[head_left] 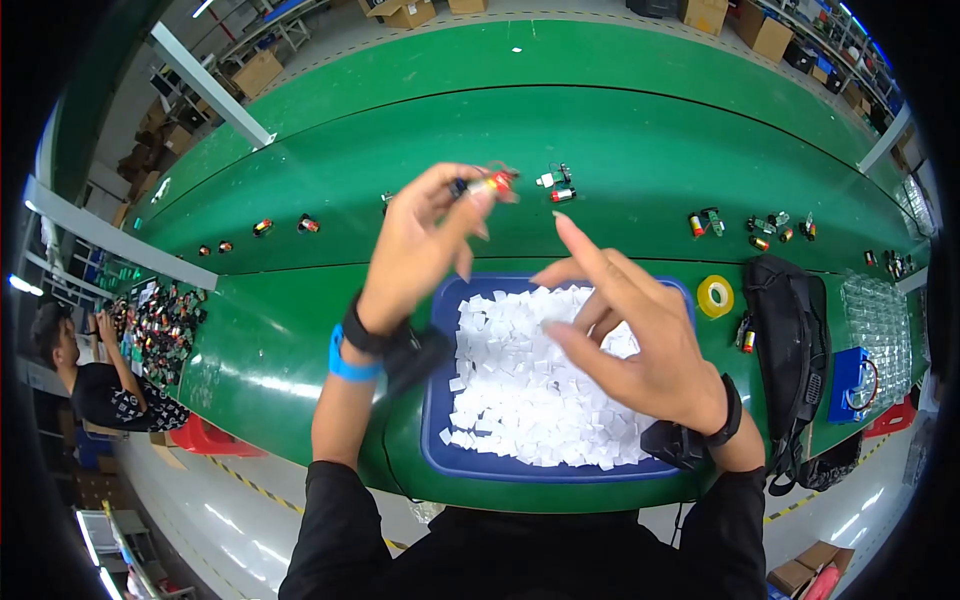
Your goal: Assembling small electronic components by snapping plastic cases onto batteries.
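My left hand (424, 240) is raised over the back edge of the blue tray, its fingers closed on a small red-and-yellow cylinder with thin wires (497, 183). The cylinder is blurred, so its exact kind cannot be made out. My right hand (640, 335) hovers above the tray's right side with fingers spread and nothing visible in them. Beneath both hands lies the blue tray (560, 474), filled with many small white square pieces (540, 400). Just beyond the hands, a small green circuit board with a red cylinder (562, 195) rests on the green belt.
More board-and-cylinder units (705, 222) lie along the belt to both sides. On the right are a yellow tape roll (703, 300), a black bag (785, 350), a blue box (848, 385) and clear plastic trays (878, 315). At left, a person (100, 390) sits by a heap of units (160, 335).
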Available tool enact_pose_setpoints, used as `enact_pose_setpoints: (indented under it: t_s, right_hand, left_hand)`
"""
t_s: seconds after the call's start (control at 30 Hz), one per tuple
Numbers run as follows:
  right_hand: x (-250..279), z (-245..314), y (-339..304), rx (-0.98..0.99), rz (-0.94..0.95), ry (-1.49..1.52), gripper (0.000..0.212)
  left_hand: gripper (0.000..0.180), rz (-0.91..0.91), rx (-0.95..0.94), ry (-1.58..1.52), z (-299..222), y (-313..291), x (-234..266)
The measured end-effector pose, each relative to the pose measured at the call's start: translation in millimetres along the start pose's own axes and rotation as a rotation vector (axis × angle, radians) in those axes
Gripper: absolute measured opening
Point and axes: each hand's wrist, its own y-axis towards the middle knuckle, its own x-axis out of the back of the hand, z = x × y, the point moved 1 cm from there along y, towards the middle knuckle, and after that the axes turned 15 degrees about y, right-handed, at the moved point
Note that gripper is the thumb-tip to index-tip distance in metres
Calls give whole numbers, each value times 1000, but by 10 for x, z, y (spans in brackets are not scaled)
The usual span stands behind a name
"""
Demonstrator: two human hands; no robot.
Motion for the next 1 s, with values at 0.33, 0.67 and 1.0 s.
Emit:
enact_pose_setpoints:
  t_s: [0.33, 0.67, 1.0]
  right_hand:
    - [313, 360, -79, 448, -83, -479, 32]
    - [656, 1048, -469, 208, -3, -320, 29]
    - [691, 1410, 109, 99, 252, -224, 50]
  left_hand:
    - [32, 53, 84, 1050, 1746, 382, 587]
    - [32, 156, -88, 1197, 1510, 1230, -25]
    - [47, -364, 84, 1780, 2020, 1012, 1387]
